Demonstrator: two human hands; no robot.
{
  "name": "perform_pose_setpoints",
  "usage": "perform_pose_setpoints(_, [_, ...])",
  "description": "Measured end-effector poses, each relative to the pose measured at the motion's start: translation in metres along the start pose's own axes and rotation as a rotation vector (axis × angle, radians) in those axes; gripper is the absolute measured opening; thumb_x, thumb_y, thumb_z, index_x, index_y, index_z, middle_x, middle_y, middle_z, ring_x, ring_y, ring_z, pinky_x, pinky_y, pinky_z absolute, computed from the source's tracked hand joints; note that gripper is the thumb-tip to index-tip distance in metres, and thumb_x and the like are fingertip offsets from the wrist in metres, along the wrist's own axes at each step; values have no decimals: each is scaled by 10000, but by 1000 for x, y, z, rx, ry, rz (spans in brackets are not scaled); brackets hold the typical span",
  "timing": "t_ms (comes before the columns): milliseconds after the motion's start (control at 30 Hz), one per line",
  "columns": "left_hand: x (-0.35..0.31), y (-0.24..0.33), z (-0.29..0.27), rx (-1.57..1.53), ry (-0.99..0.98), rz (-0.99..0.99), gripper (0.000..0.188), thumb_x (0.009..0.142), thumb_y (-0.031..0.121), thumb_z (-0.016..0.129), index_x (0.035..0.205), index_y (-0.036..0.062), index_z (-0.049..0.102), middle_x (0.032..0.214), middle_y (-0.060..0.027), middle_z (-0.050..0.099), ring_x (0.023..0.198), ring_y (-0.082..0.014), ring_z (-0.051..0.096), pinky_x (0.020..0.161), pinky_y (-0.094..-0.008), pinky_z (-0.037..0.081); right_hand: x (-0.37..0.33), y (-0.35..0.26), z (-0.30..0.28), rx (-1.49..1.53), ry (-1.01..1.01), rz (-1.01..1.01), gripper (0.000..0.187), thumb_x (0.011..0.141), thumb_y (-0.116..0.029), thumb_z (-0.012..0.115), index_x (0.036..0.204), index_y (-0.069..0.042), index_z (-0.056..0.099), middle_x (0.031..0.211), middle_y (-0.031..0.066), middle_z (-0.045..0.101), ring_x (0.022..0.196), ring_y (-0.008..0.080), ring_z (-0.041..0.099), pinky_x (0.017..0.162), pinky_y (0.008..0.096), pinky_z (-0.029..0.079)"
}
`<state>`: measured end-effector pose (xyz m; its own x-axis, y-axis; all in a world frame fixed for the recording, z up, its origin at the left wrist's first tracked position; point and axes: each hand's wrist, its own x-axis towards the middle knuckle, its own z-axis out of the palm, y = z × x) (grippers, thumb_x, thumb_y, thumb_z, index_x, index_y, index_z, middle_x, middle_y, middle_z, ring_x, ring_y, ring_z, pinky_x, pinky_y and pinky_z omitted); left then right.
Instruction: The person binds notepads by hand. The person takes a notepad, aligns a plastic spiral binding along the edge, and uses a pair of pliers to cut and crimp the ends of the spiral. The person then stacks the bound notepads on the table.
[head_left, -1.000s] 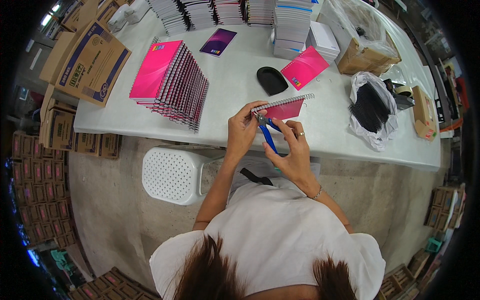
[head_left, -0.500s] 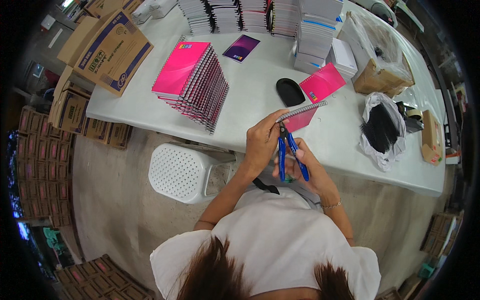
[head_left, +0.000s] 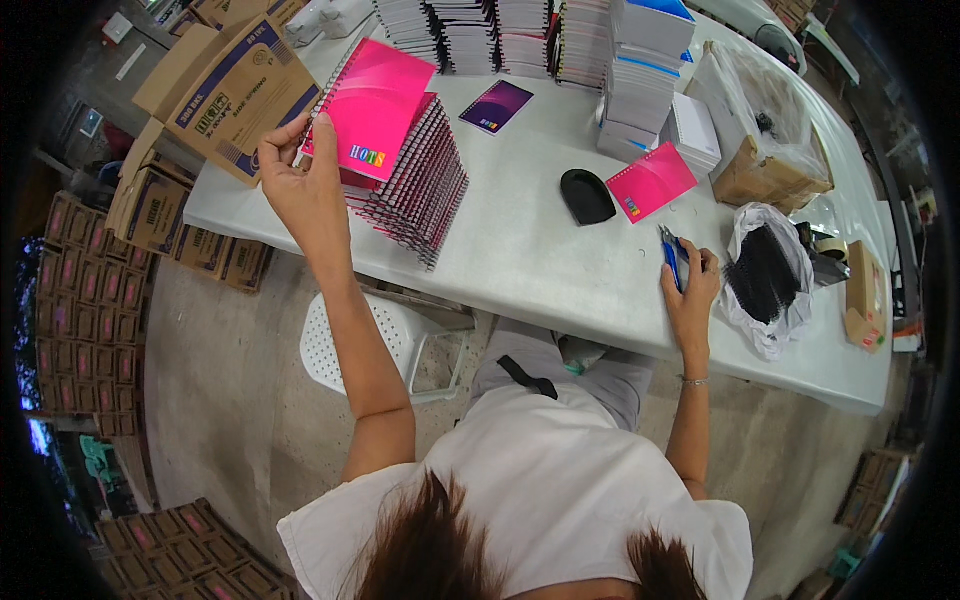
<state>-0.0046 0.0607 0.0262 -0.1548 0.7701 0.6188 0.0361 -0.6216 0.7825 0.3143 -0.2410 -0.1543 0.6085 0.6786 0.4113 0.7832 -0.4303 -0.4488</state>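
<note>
A pink spiral notebook [head_left: 378, 100] is pinched at its bound edge by my left hand [head_left: 310, 190], thumb on the cover. It lies over the top of a tall stack of pink spiral notebooks [head_left: 432, 190]; whether it rests fully on them I cannot tell. Over at the right, my right hand [head_left: 692, 300] is closed round the blue handles of wire cutters [head_left: 671, 262], low against the tabletop with the jaws pointing away from me. Just beyond them is a loose pink cover [head_left: 652, 183] with punched holes, beside a black rounded pad [head_left: 587, 197].
A purple notebook [head_left: 497, 106] lies behind the stack. Piles of bound books [head_left: 470, 45] and white paper blocks [head_left: 640, 85] line the back. At right are a bag of black coils [head_left: 768, 265] and a plastic-lined carton [head_left: 770, 170]. A white stool [head_left: 365, 335] stands below the table edge.
My left hand has carried the pink notebook from in front of me leftward to the stack. My right hand has moved right with the cutters, down to the table.
</note>
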Motion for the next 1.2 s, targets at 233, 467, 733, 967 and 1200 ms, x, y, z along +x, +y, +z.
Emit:
perform_pose_setpoints(233, [9, -40, -21, 61, 5, -62, 278, 931, 227, 768, 1047, -15, 695, 944, -67, 706, 862, -98, 613, 758, -249, 475, 2, -2, -2, -64, 8, -2, 503, 896, -242, 708, 1372, -147, 577, 1315, 193, 507, 1200, 359, 484, 1123, 492, 279])
perform_pose_setpoints(467, [3, -54, -33, -58, -49, -223, 239, 927, 185, 780, 1058, -7, 723, 1015, -84, 712, 958, -124, 646, 921, -260, 477, 12, 10, 5, -5, 58, 26, 392, 922, -266, 703, 1295, -158, 647, 1271, 178, 543, 1202, 343, 505, 1104, 480, 287])
perform_pose_setpoints(733, [0, -54, -32, -129, -44, -223, 224, 927, 183, 776, 1033, -10, 734, 933, -61, 702, 865, -103, 607, 840, -250, 475, 65, 13, 10, 65, 133, -52, 279, 949, -222, 679, 1218, -148, 691, 1236, 165, 601, 1156, 342, 560, 1029, 454, 396])
perform_pose_setpoints(967, [-3, -60, -31, -29, -64, -258, 238, 945, 210, 760, 1045, -1, 716, 968, -65, 685, 912, -134, 607, 872, -274, 476, 118, 31, 50, 328, 229, -96, 379, 936, -153, 699, 1293, -59, 613, 1193, 179, 643, 1095, 308, 628, 955, 408, 484])
perform_pose_setpoints(1200, [-5, -51, -27, 69, -2, -196, 294, 978, 258, 715, 1169, 38, 680, 1115, -75, 624, 1044, -157, 565, 931, -316, 463, 131, 30, 34, 664, 132, 170, 338, 959, -29, 638, 1293, -29, 586, 976, 75, 673, 808, 162, 638, 725, 279, 514])
